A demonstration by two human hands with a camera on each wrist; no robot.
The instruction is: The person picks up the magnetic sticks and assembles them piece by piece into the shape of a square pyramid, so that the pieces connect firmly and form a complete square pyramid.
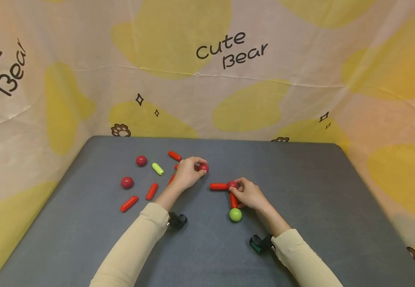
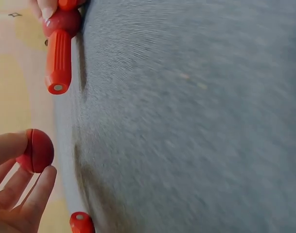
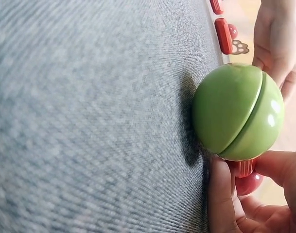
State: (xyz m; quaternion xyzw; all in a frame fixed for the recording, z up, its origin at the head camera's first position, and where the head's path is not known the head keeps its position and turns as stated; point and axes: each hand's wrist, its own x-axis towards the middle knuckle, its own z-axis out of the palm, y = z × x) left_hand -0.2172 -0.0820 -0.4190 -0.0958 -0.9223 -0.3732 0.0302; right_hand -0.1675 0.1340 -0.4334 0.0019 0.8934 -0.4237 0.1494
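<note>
From my distant place, I had the left arm [image 1: 135,239] stretched forward, slanting up and to the right. The left hand [image 1: 187,172] was the farther one from the body. Its thumb [image 1: 201,173] and fingers [image 1: 197,160] were bent toward each other in a pinch, and in the left wrist view gaps could be seen between the fingers. The right arm [image 1: 293,241] slanted up and to the left. The right hand [image 1: 252,195] pointed inward, its thumb and fingers curled in a grip. Both hands were near each other, but they did not touch.
</note>
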